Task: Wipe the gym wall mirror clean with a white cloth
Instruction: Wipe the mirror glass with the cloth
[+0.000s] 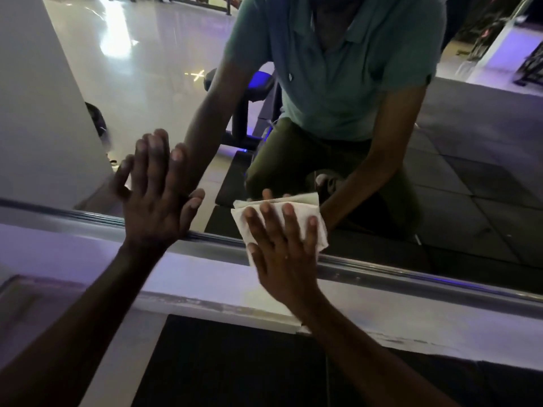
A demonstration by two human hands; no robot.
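My right hand point(282, 254) lay flat with fingers point(289, 221) straight and slightly spread, pressing the folded white cloth point(296, 211) against the mirror point(152, 69) at its bottom edge, just above the metal frame point(411, 274). My left hand point(155, 198) was also fully open, palm on the glass beside the cloth but apart from it, fingers splayed and holding nothing. The cloth sat low on the mirror, partly overlapping the frame.
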